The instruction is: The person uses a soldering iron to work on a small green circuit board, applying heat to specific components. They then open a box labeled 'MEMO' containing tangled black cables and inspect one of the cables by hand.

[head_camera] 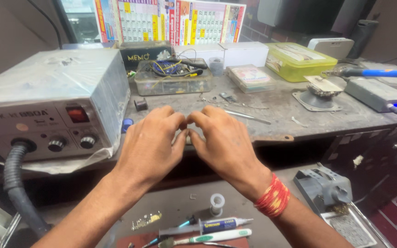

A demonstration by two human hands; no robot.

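My left hand [150, 144] and my right hand [224, 142] are held together in front of me, over the front edge of the upper bench shelf [276, 108]. The fingertips of both hands meet and curl inward around something small between them; the backs of the hands hide it, so I cannot tell what it is. A red thread band [273, 197] is tied around my right wrist. Metal tweezers [246, 117] lie on the shelf just beyond my right hand.
A grey hot-air station [51, 101] with two knobs and a ribbed hose [17, 183] stands at left. Behind are a clear box of wires [173, 76], a yellow-green lidded box [299, 59] and a soldering iron [368, 72]. A glue tube [217, 225], toothbrush [207, 238] and solder spool [217, 203] lie below.
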